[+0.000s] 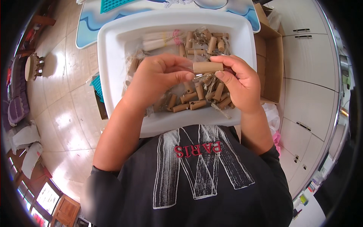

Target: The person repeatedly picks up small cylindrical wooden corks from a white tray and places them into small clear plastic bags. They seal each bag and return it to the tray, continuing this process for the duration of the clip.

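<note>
Over a white plastic tub (109,64), a smooth tan cylinder (207,67), like a wooden or cork piece, lies level between both hands. My right hand (242,81) grips its right end, thumb below and index finger above. My left hand (157,75) is closed at its left end, with the thumb and index fingertips against it; a bit of clear film shows beside these fingers. Below, in the tub, lie several similar tan cylinders (199,90) with dark marks, tied with twine and partly in clear plastic bags. White bundles with a pink tie (166,39) lie toward the far side.
Behind the tub is a blue-and-white patterned table (90,22) with a teal textured mat (111,4). An open cardboard box (270,64) stands to the right, before white cabinets (302,68). A small round stool (34,67) stands on the tiled floor at left.
</note>
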Demonstrator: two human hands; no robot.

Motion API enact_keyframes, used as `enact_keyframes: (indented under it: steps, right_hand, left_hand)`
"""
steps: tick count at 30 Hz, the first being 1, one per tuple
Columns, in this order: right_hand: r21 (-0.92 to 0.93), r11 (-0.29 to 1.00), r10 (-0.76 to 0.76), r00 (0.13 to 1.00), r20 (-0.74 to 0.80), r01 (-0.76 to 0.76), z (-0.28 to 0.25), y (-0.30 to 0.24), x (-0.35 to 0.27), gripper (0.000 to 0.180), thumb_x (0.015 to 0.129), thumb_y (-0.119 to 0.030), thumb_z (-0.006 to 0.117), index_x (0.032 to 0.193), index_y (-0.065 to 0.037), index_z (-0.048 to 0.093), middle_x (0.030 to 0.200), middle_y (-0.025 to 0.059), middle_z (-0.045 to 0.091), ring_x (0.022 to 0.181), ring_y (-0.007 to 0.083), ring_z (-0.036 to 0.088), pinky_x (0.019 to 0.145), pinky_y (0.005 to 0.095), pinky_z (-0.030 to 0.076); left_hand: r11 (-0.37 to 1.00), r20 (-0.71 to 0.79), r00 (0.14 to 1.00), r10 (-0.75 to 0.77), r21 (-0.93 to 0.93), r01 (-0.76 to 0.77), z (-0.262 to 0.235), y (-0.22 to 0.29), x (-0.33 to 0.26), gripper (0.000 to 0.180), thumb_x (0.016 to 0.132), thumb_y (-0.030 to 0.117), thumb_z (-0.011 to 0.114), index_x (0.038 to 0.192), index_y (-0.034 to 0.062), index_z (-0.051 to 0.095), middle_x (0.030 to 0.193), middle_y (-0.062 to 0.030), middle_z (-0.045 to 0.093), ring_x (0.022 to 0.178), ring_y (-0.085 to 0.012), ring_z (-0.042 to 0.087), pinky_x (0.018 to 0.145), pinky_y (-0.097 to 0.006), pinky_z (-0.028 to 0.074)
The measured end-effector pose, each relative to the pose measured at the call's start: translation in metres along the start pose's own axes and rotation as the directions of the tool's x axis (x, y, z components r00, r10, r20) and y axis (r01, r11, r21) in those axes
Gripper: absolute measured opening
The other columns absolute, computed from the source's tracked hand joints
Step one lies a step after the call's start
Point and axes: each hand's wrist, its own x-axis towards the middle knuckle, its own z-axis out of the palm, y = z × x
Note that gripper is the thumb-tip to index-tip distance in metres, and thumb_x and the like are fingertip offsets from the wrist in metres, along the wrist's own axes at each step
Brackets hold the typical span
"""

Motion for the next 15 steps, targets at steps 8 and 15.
enact_keyframes:
  steps: [8,15]
  right_hand:
    - [-0.059,0.996,-0.046,0.970,0.238,0.062,-0.009,0.001,0.007,0.024,0.077,0.005,0.058,0.101,-0.001,0.062,0.086,0.0049,0.060,0.076,0.0113,0.054,0.067,0.0229,0.043]
    - [0.178,0.943,0.250,0.952,0.175,-0.280,0.008,-0.001,0.005,0.023,0.077,0.002,0.061,0.099,-0.001,0.062,0.081,0.0037,0.060,0.073,0.0088,0.054,0.064,0.0217,0.044]
  left_hand:
    - [0.993,0.160,0.981,-0.108,-0.022,0.113,-0.001,-0.004,0.001,0.034,0.074,0.012,0.071,0.102,-0.0032,0.060,0.085,-0.0036,0.063,0.079,-0.0093,0.058,0.072,-0.022,0.046]
    - [0.968,0.183,0.977,-0.105,-0.205,0.142,0.002,-0.004,0.001,0.033,0.076,0.016,0.070,0.102,-0.0029,0.061,0.086,-0.0034,0.063,0.076,-0.0092,0.057,0.070,-0.022,0.045]
